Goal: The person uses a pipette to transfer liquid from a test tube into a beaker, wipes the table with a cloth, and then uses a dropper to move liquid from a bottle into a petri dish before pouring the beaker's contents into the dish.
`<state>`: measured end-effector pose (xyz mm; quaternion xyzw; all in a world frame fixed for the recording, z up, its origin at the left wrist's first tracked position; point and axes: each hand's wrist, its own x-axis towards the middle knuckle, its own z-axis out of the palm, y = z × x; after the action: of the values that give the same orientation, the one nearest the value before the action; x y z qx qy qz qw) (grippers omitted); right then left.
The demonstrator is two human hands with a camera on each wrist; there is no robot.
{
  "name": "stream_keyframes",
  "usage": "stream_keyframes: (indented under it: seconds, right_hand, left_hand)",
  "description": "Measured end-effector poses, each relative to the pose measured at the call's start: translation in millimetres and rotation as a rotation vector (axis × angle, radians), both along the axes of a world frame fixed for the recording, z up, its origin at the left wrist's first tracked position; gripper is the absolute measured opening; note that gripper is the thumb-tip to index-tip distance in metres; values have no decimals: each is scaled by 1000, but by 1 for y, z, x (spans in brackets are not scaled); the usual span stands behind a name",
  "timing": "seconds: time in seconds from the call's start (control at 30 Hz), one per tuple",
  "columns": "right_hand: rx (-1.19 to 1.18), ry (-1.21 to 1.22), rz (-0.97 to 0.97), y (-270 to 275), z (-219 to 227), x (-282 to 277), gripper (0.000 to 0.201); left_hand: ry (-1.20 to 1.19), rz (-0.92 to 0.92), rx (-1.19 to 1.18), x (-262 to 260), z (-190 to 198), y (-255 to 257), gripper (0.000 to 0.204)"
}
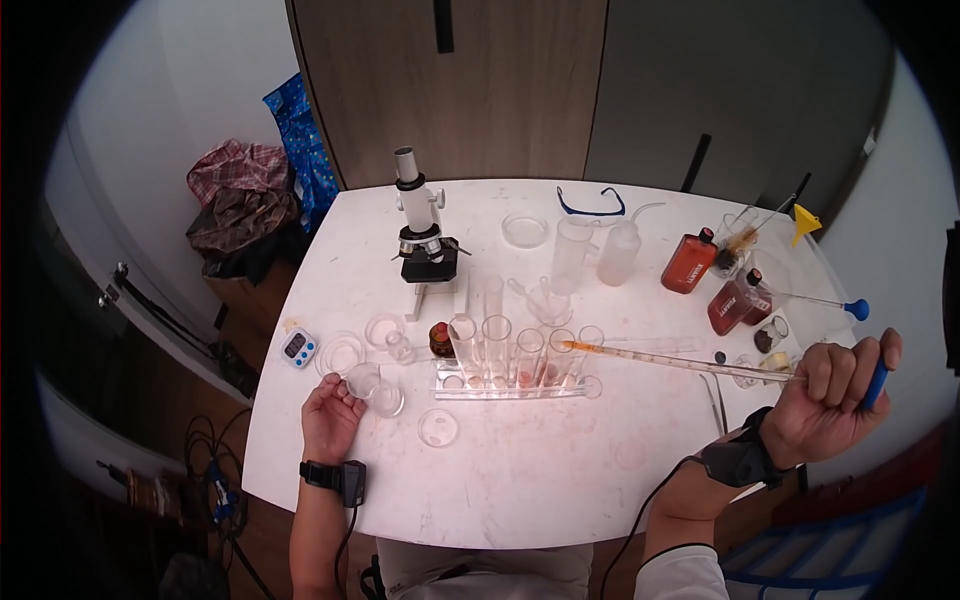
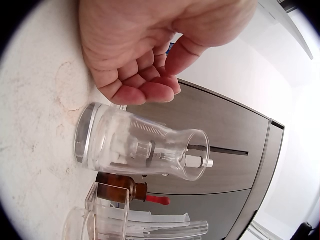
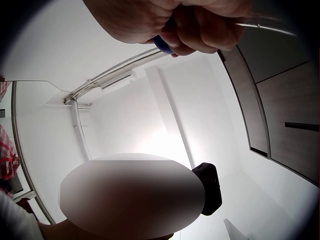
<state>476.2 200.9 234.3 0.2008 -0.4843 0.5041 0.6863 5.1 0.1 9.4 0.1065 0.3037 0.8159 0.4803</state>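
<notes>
In the head view the right hand [image 1: 835, 395] grips the blue-ended part of a long clear glass tube [image 1: 680, 365], held nearly level. Orange liquid shows toward the tube's far tip, which overlaps the rims of test tubes [image 1: 496, 350] in a clear rack [image 1: 510, 393]; whether it is inside one I cannot tell. The right wrist view shows curled fingers around a blue piece [image 3: 163, 45]. My left hand [image 1: 332, 415] lies palm up with loosely bent fingers, holding nothing, beside a clear glass vessel [image 1: 385, 400], which stands upright with graduation marks in the left wrist view.
A microscope [image 1: 430, 240] stands behind the rack, with a brown bottle [image 1: 441, 340] nearer. At left lies a timer [image 1: 298, 347]. Red-brown bottles [image 1: 688, 262], a yellow funnel [image 1: 805, 225] and tweezers [image 1: 714, 402] are at right. A small dish [image 1: 438, 428] lies in front.
</notes>
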Motion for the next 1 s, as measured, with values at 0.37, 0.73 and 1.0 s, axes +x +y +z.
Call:
stream_keyframes:
  seconds: [0.37,0.73,1.0]
  right_hand:
    - [5,8,17,-1,2,-3,19]
    - [-40,19,-13,-1,2,-5,22]
    - [-30,39,1,-2,3,-7,25]
  left_hand:
    - [0,-6,-4,1,2,1,8]
    - [-5,8,-7,1,2,0,8]
    - [-5,3,-2,0,1,1,8]
